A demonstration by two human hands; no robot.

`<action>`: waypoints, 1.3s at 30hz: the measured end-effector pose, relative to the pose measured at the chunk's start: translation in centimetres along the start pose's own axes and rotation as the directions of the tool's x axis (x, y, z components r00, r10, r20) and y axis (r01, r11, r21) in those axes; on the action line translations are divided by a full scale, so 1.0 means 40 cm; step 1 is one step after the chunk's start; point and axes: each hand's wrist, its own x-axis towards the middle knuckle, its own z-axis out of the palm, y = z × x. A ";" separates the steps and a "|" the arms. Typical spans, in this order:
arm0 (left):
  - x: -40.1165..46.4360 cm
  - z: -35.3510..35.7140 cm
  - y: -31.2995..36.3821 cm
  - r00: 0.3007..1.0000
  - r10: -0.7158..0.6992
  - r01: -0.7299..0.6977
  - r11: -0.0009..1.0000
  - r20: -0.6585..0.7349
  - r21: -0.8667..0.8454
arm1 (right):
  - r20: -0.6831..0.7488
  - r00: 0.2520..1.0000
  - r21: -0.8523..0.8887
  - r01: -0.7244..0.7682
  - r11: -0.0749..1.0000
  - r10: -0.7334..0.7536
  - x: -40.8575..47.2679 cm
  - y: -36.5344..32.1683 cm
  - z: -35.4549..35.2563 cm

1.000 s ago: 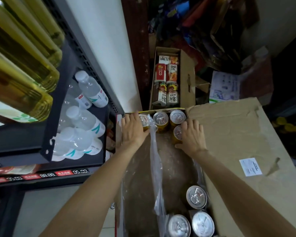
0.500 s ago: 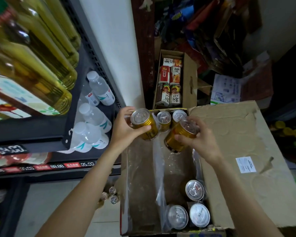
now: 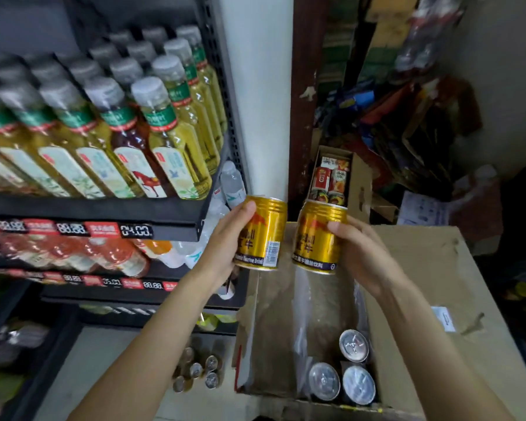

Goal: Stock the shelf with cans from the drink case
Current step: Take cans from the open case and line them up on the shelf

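Nearest, three silver-topped cans (image 3: 348,370) upright in the open drink case (image 3: 289,354) at 5 o'clock. Above it, two gold cans held upright, just apart — left hand (image 3: 225,241) wrapping one (image 3: 263,233), right hand (image 3: 362,253) the other (image 3: 319,238). At 10 o'clock, shelf (image 3: 104,208) of tea bottles (image 3: 164,132).

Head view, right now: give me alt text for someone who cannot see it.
Two bare hands each hold an upright gold drink can above an open cardboard case: the left hand grips the left can, the right hand the right can. Three silver-topped cans remain in the case. Shelves of bottles stand to the left.
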 end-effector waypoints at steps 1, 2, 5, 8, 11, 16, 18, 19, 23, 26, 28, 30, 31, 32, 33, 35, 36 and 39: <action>-0.023 -0.002 0.018 1.000 -0.001 0.001 1.000 -0.025 0.009 | 0.004 1.000 0.057 -0.024 0.998 0.024 -0.006 -0.013 0.020; -0.047 -0.006 0.038 0.998 0.010 -0.010 1.000 -0.056 0.010 | 0.002 0.999 0.119 -0.046 0.992 0.046 -0.011 -0.025 0.037; -0.113 -0.019 0.109 0.987 0.053 -0.054 0.999 -0.153 -0.004 | 0.056 0.996 0.216 -0.078 0.973 0.068 -0.021 -0.069 0.093; -0.180 -0.044 0.191 0.968 0.136 -0.146 0.989 -0.210 -0.032 | 0.160 0.986 0.174 -0.070 0.982 0.042 -0.032 -0.134 0.159; -0.247 -0.065 0.276 0.944 0.282 -0.285 0.958 -0.170 0.004 | 0.254 0.967 0.076 -0.019 0.997 -0.001 -0.053 -0.213 0.231; -0.304 -0.106 0.422 0.826 0.539 -0.522 0.842 -0.164 0.137 | 0.325 0.923 -0.112 0.256 0.960 -0.209 -0.047 -0.346 0.338; -0.298 -0.122 0.484 0.766 0.621 -0.599 0.783 -0.166 0.169 | 0.350 0.894 -0.090 0.330 0.940 -0.280 -0.031 -0.400 0.376; -0.293 -0.127 0.517 0.737 0.656 -0.631 0.754 -0.164 0.181 | 0.343 0.886 -0.077 0.357 0.931 -0.311 -0.021 -0.428 0.395; -0.238 -0.163 0.646 0.607 0.765 -0.712 0.644 -0.215 0.279 | 0.304 0.846 -0.063 0.477 0.877 -0.439 0.051 -0.533 0.470; -0.192 -0.223 0.716 0.511 0.808 -0.721 0.589 -0.292 0.366 | 0.331 0.779 -0.114 0.594 0.797 -0.533 0.110 -0.606 0.537; -0.168 -0.267 0.739 0.484 0.812 -0.708 0.583 -0.327 0.399 | 0.338 0.747 -0.171 0.647 0.744 -0.572 0.164 -0.647 0.590; -0.142 -0.303 0.746 0.470 0.814 -0.690 0.580 -0.342 0.433 | 0.331 0.723 -0.266 0.688 0.675 -0.606 0.237 -0.675 0.640; -0.132 -0.316 0.745 0.463 0.815 -0.682 0.579 -0.349 0.446 | 0.329 0.717 -0.317 0.697 0.643 -0.614 0.276 -0.682 0.662; -0.122 -0.327 0.744 0.460 0.814 -0.675 0.580 -0.354 0.456 | 0.329 0.712 -0.361 0.702 0.614 -0.621 0.310 -0.686 0.683; -0.112 -0.336 0.744 0.463 0.814 -0.665 0.581 -0.352 0.469 | 0.327 0.709 -0.400 0.703 0.588 -0.625 0.341 -0.686 0.703; -0.095 -0.351 0.744 0.475 0.812 -0.639 0.583 -0.339 0.501 | 0.312 0.715 -0.451 0.691 0.565 -0.626 0.389 -0.681 0.740; -0.088 -0.358 0.745 0.480 0.813 -0.624 0.581 -0.330 0.522 | 0.308 0.727 -0.469 0.677 0.567 -0.614 0.409 -0.677 0.755; -0.070 -0.372 0.749 0.480 0.826 -0.557 0.548 -0.296 0.624 | 0.328 0.704 -0.517 0.692 0.504 -0.630 0.457 -0.660 0.783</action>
